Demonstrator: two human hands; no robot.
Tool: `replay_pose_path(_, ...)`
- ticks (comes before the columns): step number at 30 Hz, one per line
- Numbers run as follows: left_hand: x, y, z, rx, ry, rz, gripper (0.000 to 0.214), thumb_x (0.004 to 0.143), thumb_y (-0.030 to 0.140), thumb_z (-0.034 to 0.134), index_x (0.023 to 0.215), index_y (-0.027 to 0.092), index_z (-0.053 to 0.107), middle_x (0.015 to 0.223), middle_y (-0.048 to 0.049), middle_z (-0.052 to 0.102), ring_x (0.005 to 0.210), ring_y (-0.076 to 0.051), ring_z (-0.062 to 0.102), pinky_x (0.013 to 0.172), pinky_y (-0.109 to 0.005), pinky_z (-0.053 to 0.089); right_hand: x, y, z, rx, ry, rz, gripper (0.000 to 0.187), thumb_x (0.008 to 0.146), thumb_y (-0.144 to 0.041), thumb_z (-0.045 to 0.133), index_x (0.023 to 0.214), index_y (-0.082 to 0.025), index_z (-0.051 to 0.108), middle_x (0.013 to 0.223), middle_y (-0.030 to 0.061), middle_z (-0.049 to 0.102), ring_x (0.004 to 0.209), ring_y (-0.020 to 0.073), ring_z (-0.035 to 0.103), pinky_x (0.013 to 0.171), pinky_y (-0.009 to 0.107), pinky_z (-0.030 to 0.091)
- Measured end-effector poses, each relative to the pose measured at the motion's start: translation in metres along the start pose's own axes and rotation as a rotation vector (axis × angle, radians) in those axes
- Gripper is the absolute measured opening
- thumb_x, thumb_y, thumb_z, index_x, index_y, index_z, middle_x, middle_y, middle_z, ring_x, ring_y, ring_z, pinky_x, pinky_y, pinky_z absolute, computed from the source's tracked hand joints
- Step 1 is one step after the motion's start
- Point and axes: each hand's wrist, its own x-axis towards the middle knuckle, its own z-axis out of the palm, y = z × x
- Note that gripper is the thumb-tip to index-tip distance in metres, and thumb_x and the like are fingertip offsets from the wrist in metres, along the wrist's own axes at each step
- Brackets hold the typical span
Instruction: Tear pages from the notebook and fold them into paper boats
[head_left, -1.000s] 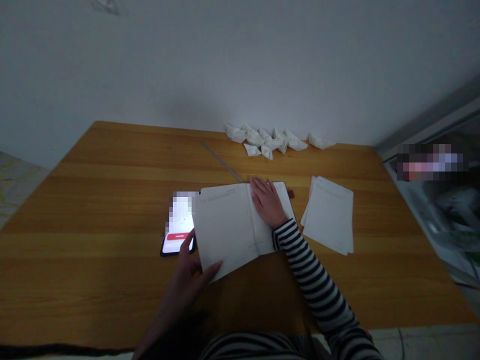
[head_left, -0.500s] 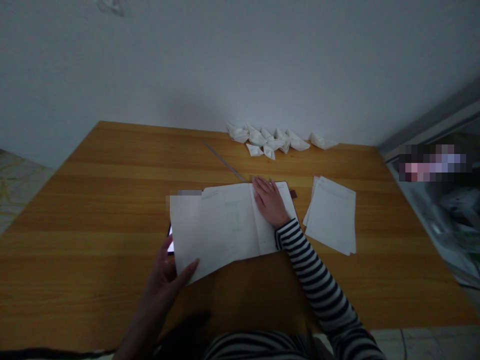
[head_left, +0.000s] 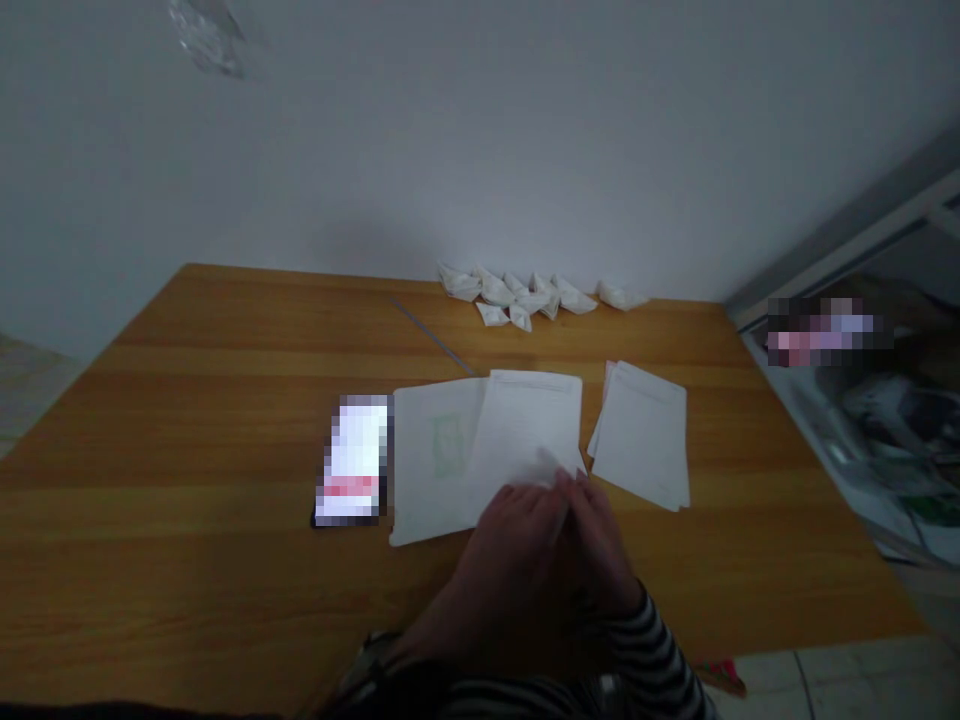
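Note:
An open notebook lies on the table with a faint green drawing on its left page. Over its right half is a white lined page, which looks lifted at its lower end. My left hand is closed at the page's lower edge, its fingers curled over the paper. Beside it, my right hand pinches at the lower right corner, fingertips touching the left hand. Motion smears the fingertips a little, and the paper between them is partly hidden.
Left of the notebook is a lit phone. Loose sheets lie to the right. Several folded paper boats line the wall. A thin grey stick rests behind the notebook on the wooden table.
My left hand has left the big page on the left and come over to the right. My right hand has drawn back towards me to the page's lower corner. The phone is now uncovered.

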Motion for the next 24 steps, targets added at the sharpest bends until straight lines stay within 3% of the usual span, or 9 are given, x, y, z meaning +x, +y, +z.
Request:
replay_pose_path(2,0.010,0.005,0.013,0.132,-0.114,0.114,0.033,0.092,0.014,0.050,0.124,0.013,0.059,0.099,-0.0109,0.070,0.091,-0.025,0.065,0.084,-0.042,0.053,-0.002,0.003,-0.024,0.173,0.156,0.128,0.036,0.078,-0.054,0.073,0.074,-0.020,0.063,0.064,-0.0023,0.065,0.057,0.0149,0.058,0.055,0.026,0.050)
replay_pose_path(5,0.015,0.008,0.021,0.186,-0.145,0.215,0.048,0.093,0.021,0.057,0.140,0.016,0.047,0.118,-0.0135,0.065,0.108,-0.026,0.062,0.092,-0.042,0.051,0.011,0.006,-0.072,0.221,0.370,0.121,0.033,0.073,-0.050,0.077,0.079,-0.020,0.066,0.071,-0.0008,0.071,0.060,0.0159,0.062,0.056,0.026,0.052)
replay_pose_path(9,0.013,-0.008,0.026,0.316,-0.075,0.094,0.064,0.089,0.024,0.064,0.147,0.015,0.039,0.149,-0.0218,0.046,0.142,-0.035,0.039,0.110,-0.052,0.039,0.035,0.013,-0.143,0.042,0.537,0.019,0.039,0.066,-0.047,0.080,0.091,-0.018,0.071,0.087,0.0045,0.077,0.071,0.0201,0.069,0.059,0.029,0.056)
replay_pose_path(12,0.013,-0.026,0.031,0.457,-0.084,-0.032,0.068,0.086,0.024,0.066,0.146,0.007,0.039,0.156,-0.0300,0.034,0.148,-0.041,0.024,0.113,-0.060,0.035,0.051,0.020,-0.180,-0.030,0.486,0.006,0.051,0.066,-0.049,0.080,0.105,-0.017,0.072,0.095,0.0079,0.077,0.074,0.0214,0.070,0.061,0.031,0.057)
replay_pose_path(15,0.015,-0.036,0.036,0.534,-0.099,-0.089,0.068,0.083,0.022,0.069,0.142,0.000,0.043,0.155,-0.0342,0.032,0.147,-0.044,0.023,0.112,-0.058,0.037,0.062,0.026,-0.196,-0.086,0.519,0.017,0.055,0.065,-0.048,0.080,0.108,-0.015,0.072,0.098,0.0102,0.077,0.074,0.0214,0.071,0.062,0.031,0.057)
replay_pose_path(21,0.015,-0.041,0.044,0.548,-0.080,-0.101,0.068,0.082,0.023,0.070,0.140,-0.004,0.045,0.154,-0.0352,0.032,0.146,-0.042,0.025,0.113,-0.055,0.038,0.070,0.030,-0.200,-0.225,0.595,-0.015,0.053,0.070,-0.045,0.072,0.112,-0.012,0.072,0.102,0.0136,0.077,0.075,0.0221,0.071,0.062,0.032,0.056)
replay_pose_path(24,0.012,-0.045,0.049,0.550,-0.056,-0.087,0.065,0.086,0.023,0.065,0.141,-0.003,0.044,0.153,-0.0351,0.033,0.146,-0.041,0.027,0.113,-0.055,0.039,0.072,0.032,-0.203,-0.259,0.578,-0.100,0.054,0.072,-0.047,0.071,0.113,-0.012,0.072,0.099,0.0140,0.077,0.075,0.0226,0.071,0.063,0.033,0.057)
